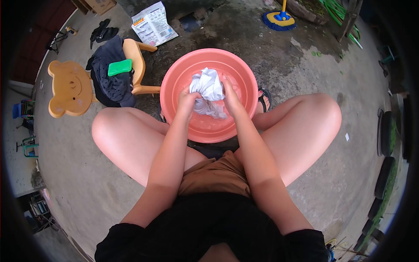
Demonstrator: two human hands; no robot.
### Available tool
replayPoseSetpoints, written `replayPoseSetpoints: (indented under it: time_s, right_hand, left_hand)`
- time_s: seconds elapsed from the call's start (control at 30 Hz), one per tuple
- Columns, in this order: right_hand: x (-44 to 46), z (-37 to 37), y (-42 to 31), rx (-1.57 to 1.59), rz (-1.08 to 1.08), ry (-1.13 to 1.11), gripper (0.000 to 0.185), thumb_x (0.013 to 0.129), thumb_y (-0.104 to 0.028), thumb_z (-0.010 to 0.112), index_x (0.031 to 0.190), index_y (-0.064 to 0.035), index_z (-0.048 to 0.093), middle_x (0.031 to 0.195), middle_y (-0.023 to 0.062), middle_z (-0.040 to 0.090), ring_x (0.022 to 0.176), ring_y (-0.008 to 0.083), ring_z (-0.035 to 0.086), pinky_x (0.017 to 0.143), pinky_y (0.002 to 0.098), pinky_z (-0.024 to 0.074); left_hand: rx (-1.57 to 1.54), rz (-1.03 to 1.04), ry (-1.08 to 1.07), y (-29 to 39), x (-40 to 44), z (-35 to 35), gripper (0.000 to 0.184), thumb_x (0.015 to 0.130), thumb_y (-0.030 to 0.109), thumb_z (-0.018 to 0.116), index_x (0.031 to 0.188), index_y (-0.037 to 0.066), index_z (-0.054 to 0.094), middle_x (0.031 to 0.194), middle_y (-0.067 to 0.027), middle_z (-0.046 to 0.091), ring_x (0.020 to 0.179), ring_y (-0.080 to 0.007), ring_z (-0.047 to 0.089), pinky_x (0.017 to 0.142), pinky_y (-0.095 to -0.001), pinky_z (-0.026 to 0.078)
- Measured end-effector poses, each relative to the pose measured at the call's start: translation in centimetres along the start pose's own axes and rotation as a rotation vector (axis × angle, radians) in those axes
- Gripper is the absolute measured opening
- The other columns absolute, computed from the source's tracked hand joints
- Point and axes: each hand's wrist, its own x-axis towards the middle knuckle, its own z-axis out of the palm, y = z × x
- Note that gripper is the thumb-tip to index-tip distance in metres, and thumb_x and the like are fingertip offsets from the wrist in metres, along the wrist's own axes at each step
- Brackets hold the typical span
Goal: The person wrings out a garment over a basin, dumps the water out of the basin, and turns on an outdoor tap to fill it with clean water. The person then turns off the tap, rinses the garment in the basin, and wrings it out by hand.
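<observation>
A bunched white cloth (pixel 207 85) is held between my two hands over a pink basin (pixel 209 139). My left hand (pixel 188 101) is closed on its left side, thumb pressed against the fabric. On the other side, my right hand (pixel 231 94) grips the cloth's right edge, with its fingers partly hidden. The lower part of the fabric hangs into the water in the basin and looks wet. The basin stands on the ground between my bent legs.
Left of the basin, a small yellow bear-faced chair (pixel 70 89) carries dark clothes (pixel 107 52) and a green bar of soap (pixel 119 67). A detergent bag (pixel 154 25) lies behind. Black sandals (pixel 104 32), a blue-yellow mop (pixel 279 19) and a green hose (pixel 338 15) are farther off.
</observation>
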Motion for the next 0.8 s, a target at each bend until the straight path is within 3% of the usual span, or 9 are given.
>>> replayPoseSetpoints:
  time_s: [0.03,0.13,0.23,0.27,0.5,0.6,0.7,0.8]
  right_hand:
    - [-0.4,0.9,-1.1,0.257,0.057,-0.065,0.055,0.089,-0.040,0.050,0.129,-0.0017,0.046,0.112,0.0175,0.060,0.111,0.0270,0.054,0.096,0.0377,0.0381]
    - [-3.8,2.9,-3.7,0.112,-0.060,-0.111,0.053,0.085,-0.028,0.061,0.128,-0.0019,0.044,0.109,0.0112,0.060,0.103,0.0238,0.057,0.088,0.0342,0.0440]
    - [-3.8,2.2,-4.4,0.239,0.095,-0.253,0.050,0.081,-0.017,0.066,0.124,-0.0006,0.046,0.103,0.0087,0.060,0.093,0.0185,0.060,0.079,0.0286,0.0477]
    - [-3.9,2.3,-4.5,0.218,0.030,-0.206,0.045,0.079,-0.014,0.066,0.119,0.0010,0.049,0.101,0.0084,0.061,0.088,0.0164,0.061,0.073,0.0274,0.0491]
    - [-4.1,2.8,-5.7,0.080,-0.231,-0.006,0.043,0.073,-0.003,0.066,0.113,0.0030,0.052,0.098,0.0088,0.061,0.086,0.0158,0.061,0.072,0.0280,0.0491]
    - [-4.6,2.5,-6.3,0.053,-0.273,-0.018,0.036,0.075,-0.005,0.067,0.108,0.0025,0.055,0.094,0.0072,0.062,0.082,0.0139,0.061,0.070,0.0268,0.0488]
    - [-4.8,2.6,-6.9,0.061,-0.294,-0.085,0.028,0.078,-0.009,0.069,0.102,0.0017,0.058,0.089,0.0052,0.063,0.079,0.0115,0.061,0.067,0.0252,0.0482]
    - [-5.6,3.0,-7.1,-0.044,-0.323,-0.135,0.023,0.083,-0.016,0.066,0.099,-0.0005,0.059,0.087,0.0046,0.063,0.078,0.0110,0.061,0.069,0.0248,0.0479]
  left_hand:
    - [0.058,-0.008,-0.033,0.2,-0.2,0.2,0.038,0.064,-0.007,0.050,0.100,-0.002,0.061,0.088,-0.0071,0.064,0.075,-0.0160,0.062,0.069,-0.0267,0.048]
    - [0.208,-0.013,-0.147,0.4,-0.9,0.7,0.039,0.065,-0.007,0.051,0.102,-0.001,0.062,0.087,-0.0051,0.064,0.077,-0.0135,0.061,0.069,-0.0255,0.047]
    - [0.266,-0.002,-0.248,0.5,-1.3,0.9,0.039,0.066,-0.006,0.051,0.103,0.000,0.061,0.088,-0.0043,0.064,0.079,-0.0130,0.060,0.071,-0.0254,0.047]
    - [0.264,-0.012,-0.259,0.6,-1.4,1.0,0.039,0.066,-0.006,0.051,0.103,0.000,0.061,0.087,-0.0045,0.064,0.079,-0.0130,0.060,0.072,-0.0256,0.047]
    - [0.106,-0.054,-0.254,0.2,-2.4,2.9,0.042,0.070,-0.004,0.054,0.112,-0.005,0.054,0.103,-0.0106,0.060,0.093,-0.0171,0.059,0.082,-0.0292,0.046]
    - [0.033,-0.079,-0.092,-0.3,-2.5,3.5,0.050,0.070,-0.001,0.058,0.119,-0.006,0.048,0.110,-0.0125,0.057,0.099,-0.0200,0.058,0.086,-0.0303,0.045]
    - [0.147,-0.109,-0.386,1.2,-3.3,3.3,0.055,0.068,0.002,0.063,0.121,-0.003,0.046,0.110,-0.0114,0.057,0.100,-0.0201,0.058,0.087,-0.0313,0.045]
    - [0.542,-0.085,-0.692,1.0,-2.6,3.3,0.058,0.068,0.005,0.065,0.122,0.000,0.046,0.112,-0.0103,0.056,0.102,-0.0202,0.057,0.087,-0.0324,0.045]
